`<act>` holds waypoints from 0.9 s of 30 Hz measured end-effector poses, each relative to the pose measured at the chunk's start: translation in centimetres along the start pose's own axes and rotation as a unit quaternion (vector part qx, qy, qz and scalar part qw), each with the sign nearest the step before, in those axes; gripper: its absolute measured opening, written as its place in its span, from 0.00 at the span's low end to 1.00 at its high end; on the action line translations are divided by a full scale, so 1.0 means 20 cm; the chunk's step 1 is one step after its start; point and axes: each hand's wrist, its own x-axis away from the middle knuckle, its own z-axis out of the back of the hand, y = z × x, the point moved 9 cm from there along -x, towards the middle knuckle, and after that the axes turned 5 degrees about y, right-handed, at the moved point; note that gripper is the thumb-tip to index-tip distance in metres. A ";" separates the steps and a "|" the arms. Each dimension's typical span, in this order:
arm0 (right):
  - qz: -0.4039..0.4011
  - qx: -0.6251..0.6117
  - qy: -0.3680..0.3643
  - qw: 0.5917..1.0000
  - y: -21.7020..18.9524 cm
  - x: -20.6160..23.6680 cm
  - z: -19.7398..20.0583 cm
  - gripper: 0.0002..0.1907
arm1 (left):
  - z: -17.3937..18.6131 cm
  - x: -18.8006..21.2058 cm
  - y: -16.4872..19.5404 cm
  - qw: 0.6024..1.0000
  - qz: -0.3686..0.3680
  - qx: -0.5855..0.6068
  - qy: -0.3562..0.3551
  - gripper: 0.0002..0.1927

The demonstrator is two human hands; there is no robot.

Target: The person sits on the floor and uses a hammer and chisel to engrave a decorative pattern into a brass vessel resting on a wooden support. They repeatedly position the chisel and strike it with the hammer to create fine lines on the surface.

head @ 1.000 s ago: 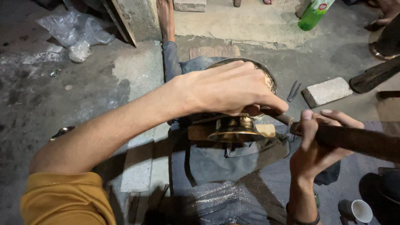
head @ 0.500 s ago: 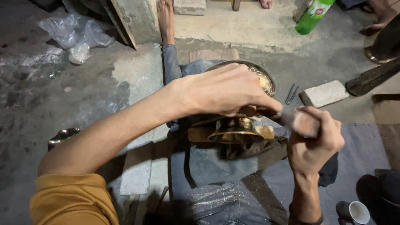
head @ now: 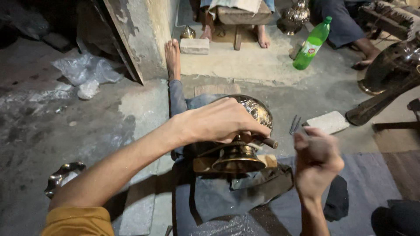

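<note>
An embossed brass vessel lies on its side on my lap, its flared foot facing me and resting on a wooden block. My left hand lies over the vessel, fingers closed round a short rod-like tool whose tip pokes out to the right. My right hand hovers as a blurred fist just right of the vessel, apart from it. The fist is closed as if round a handle; blur hides the handle itself.
My bare foot stretches toward a wall corner. A pale brick and metal tongs lie right of the vessel. A green bottle, other people's feet, a large brass pot and a scalloped dish surround me.
My right hand swung from low at the right, gripping a dark handle, in toward the vessel and then up into a blurred fist. The left hand stayed on the vessel.
</note>
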 end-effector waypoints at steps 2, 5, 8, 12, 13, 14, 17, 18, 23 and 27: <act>0.011 -0.012 -0.003 1.000 0.02 -0.01 0.00 0.11 | 0.02 0.01 0.00 1.000 -0.005 -0.007 0.007 0.36; 0.173 0.074 -0.047 0.981 -0.09 0.02 -0.05 0.11 | 0.03 0.01 -0.01 1.000 0.006 0.002 -0.007 0.35; 0.050 -0.112 -0.010 0.992 0.02 0.02 0.00 0.11 | 0.06 0.02 0.00 1.000 0.001 -0.002 0.009 0.36; -0.015 -0.012 -0.025 1.000 0.06 0.04 0.01 0.09 | 0.09 0.01 0.01 1.000 -0.005 -0.010 0.006 0.35; -0.076 -0.037 -0.019 0.996 0.10 0.04 0.02 0.11 | 0.10 0.01 0.01 1.000 -0.002 -0.014 0.003 0.35; 0.013 0.059 -0.055 0.997 0.00 0.03 0.00 0.15 | 0.10 0.02 0.02 1.000 0.004 -0.014 0.001 0.36; 0.057 0.125 -0.117 0.984 -0.12 -0.03 -0.06 0.23 | 0.14 0.03 0.02 1.000 0.003 0.031 0.002 0.34; -0.089 0.009 -0.113 0.990 -0.06 -0.03 -0.03 0.21 | 0.15 0.04 0.02 0.998 0.002 0.065 0.019 0.31; -0.196 -0.510 -0.069 0.835 -0.15 -0.08 0.02 0.22 | 0.15 0.03 -0.08 0.979 0.057 0.185 0.059 0.18; -0.128 -0.391 -0.050 0.910 -0.05 -0.10 0.07 0.20 | 0.18 0.05 -0.15 0.975 0.072 0.185 0.103 0.10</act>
